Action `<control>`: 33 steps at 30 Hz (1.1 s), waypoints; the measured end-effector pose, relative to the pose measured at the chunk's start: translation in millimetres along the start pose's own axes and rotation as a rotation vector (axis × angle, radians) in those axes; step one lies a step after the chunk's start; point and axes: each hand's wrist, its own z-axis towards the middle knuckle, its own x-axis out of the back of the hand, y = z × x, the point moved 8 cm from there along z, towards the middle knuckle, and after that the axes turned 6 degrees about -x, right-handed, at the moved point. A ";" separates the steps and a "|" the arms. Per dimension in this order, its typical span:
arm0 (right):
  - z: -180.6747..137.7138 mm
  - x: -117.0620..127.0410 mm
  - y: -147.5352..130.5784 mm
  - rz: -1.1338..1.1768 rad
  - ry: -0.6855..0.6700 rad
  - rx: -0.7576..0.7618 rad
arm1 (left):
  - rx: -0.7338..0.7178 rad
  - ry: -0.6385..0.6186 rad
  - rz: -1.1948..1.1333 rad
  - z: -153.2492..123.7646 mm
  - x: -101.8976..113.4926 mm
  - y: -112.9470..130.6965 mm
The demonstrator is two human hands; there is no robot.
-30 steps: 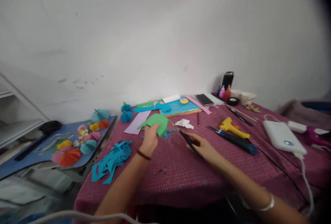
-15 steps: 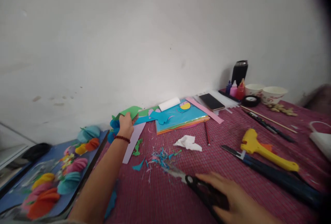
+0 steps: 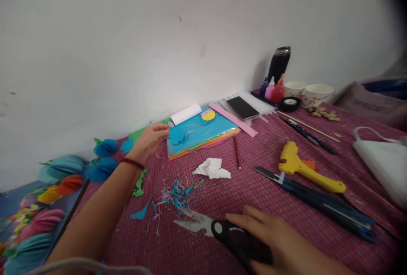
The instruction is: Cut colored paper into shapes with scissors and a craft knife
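Likely, from the head view, the scissors (image 3: 216,226) are stiff and fairly light, best taken by their black handles (image 3: 233,253); the right hand (image 3: 271,234) grasps them there, blades parted near the paper scraps (image 3: 178,195); the left hand (image 3: 150,139) is outstretched beside a blue cutout (image 3: 178,135) (whether pinching anything, I cannot tell), probably easily creased; lettering on the bag (image 3: 370,101) is too blurred to read.

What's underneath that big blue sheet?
Edges of a green sheet, an orange sheet and something pink show beneath the blue sheet; the rest is covered.
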 end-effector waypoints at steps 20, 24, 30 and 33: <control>-55.4 29.9 -5.6 -0.145 0.036 0.091 | -0.569 -0.926 1.203 -132.5 -158.8 -55.1; -71.4 40.8 1.4 -0.107 0.055 0.036 | -0.546 -0.830 1.173 -125.9 -159.2 -37.7; -89.1 113.6 49.8 -0.023 0.462 -0.125 | -0.685 -0.683 0.916 -131.0 -212.0 -7.8; -89.5 156.7 81.1 0.015 0.589 -0.205 | -0.697 -0.731 0.635 -146.8 -256.5 -12.2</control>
